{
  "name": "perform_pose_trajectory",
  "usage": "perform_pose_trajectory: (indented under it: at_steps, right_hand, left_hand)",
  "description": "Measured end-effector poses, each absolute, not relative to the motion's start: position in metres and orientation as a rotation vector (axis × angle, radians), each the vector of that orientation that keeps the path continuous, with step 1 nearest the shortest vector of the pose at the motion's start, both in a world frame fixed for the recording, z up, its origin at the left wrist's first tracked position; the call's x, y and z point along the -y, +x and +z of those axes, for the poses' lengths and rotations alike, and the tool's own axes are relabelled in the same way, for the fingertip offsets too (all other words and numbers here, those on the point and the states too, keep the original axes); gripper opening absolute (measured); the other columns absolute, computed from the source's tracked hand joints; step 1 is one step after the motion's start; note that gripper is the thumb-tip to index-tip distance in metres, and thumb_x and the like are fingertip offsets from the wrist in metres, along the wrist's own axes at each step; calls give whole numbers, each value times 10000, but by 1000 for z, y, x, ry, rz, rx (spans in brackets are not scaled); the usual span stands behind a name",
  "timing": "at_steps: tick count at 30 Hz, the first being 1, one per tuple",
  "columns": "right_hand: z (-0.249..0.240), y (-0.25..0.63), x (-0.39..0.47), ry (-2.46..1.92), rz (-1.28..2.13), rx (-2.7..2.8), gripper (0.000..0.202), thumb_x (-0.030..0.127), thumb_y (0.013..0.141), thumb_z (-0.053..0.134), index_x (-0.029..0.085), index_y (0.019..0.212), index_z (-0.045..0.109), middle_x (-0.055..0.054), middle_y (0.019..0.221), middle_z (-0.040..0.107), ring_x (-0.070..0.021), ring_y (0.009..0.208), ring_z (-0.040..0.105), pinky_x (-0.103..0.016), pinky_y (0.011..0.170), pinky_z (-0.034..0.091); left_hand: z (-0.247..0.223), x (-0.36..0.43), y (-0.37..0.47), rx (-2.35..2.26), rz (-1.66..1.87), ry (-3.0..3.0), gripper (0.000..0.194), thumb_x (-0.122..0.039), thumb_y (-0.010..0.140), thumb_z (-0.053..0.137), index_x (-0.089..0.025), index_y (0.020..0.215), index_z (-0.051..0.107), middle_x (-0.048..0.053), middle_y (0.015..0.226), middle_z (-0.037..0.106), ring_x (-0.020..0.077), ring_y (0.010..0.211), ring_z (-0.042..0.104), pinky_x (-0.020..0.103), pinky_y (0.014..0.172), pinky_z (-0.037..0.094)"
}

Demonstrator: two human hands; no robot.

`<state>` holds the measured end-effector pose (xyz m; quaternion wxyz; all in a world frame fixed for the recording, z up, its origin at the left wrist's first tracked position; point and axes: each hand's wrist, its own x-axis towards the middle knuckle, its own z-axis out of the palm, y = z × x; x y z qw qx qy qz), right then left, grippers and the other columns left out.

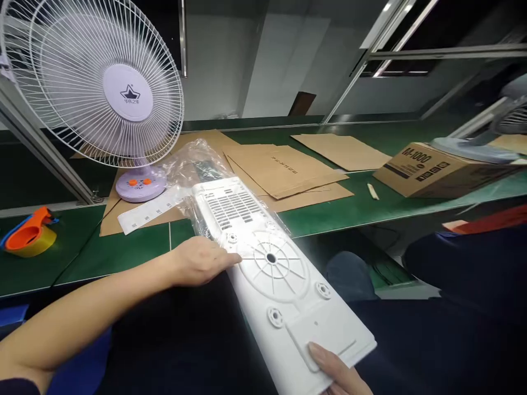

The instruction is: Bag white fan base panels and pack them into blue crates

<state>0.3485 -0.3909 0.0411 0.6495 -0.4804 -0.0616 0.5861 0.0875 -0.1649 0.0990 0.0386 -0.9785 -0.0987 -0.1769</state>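
From my head feed: white plastic panel point(280, 277) sits slantwise in front of me, far end over the bench point(88, 252) edge, near end out over the lap. Vented, ribbed face is up.

Left hand point(200, 262) grips its left edge, one digit lying on the face; can't tell how the hidden fingers wrap. Right hand point(343, 376) pinches the near end, thumb on top, other fingers mostly underneath. Two-point hold looks meant to steady a long part, with the right taking the overhanging weight.

Clear plastic bag point(197, 156) is bunched around the far end; can't tell if the panel is partly inside. Cardboard sheets point(284, 173) lie flat beyond, fan point(127, 90) upright at left, tape dispenser point(31, 236) near the edge, likely for easy reach.
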Motion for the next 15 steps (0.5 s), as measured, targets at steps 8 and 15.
perform_pose_trajectory:
  at_steps: [8,15]
  right_hand:
    - [57,291,362,-950,1315,292,936,242,789,919,260,1641,533,-124,1507,656,-419,1515,495,-655,1292,368]
    - [55,290,332,-982,1308,405,826,292,695,958,226,1475,695,-123,1320,761,-419,1408,601,-611,1200,502]
  left_hand:
    - [113,172,134,1115,-902,-2990,259,-290,1137,454,-183,1329,592,86,1050,785,265,923,764,376,767,574]
    - [143,207,141,257,-463,-3337,221,-200,894,753,-183,1106,691,46,988,753,250,884,692,380,742,526]
